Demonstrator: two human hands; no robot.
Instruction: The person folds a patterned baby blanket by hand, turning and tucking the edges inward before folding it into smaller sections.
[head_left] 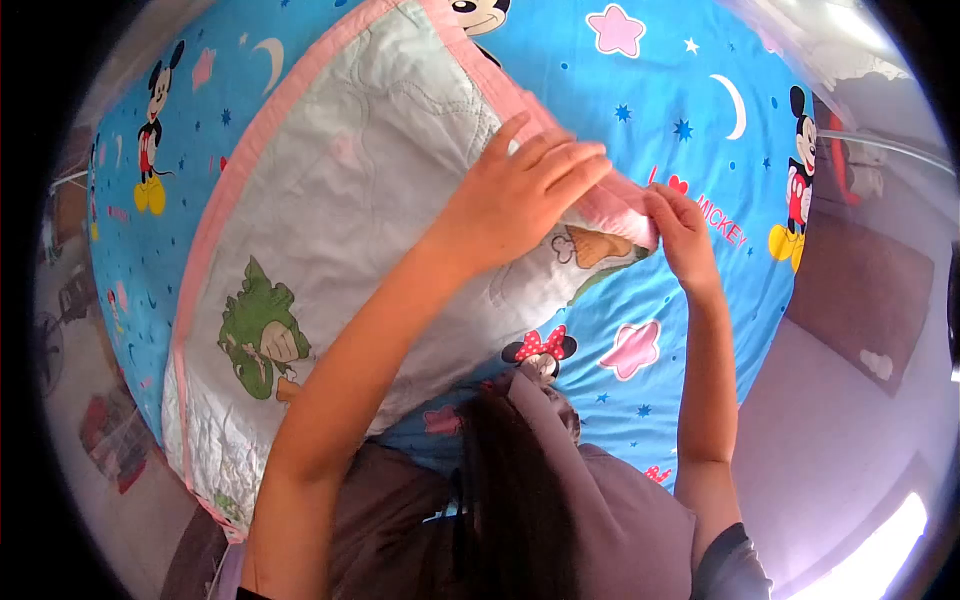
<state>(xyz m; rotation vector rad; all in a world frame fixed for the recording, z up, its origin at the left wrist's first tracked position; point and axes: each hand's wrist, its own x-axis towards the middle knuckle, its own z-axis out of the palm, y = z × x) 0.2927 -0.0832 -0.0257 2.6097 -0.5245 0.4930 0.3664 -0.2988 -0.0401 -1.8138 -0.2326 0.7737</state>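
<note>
A thin white quilt (350,210) with a pink border and green dinosaur prints lies partly folded over a blue cartoon-print bedsheet (650,70). My left hand (525,190) rests across the quilt's pink edge, fingers stretched out and slightly blurred. To its right, my right hand (685,235) pinches the quilt's corner between thumb and fingers. Between the two hands the pink border runs in a fairly straight line. Under the fold near that corner, part of the quilt's print shows. My left forearm crosses over the quilt and covers some of it.
Long dark hair (515,500) and my grey top hang at the bottom centre, hiding part of the sheet. Right of the bed, a brown mat (850,290) lies on the pale floor. A bag-like bundle (115,440) sits on the floor at left.
</note>
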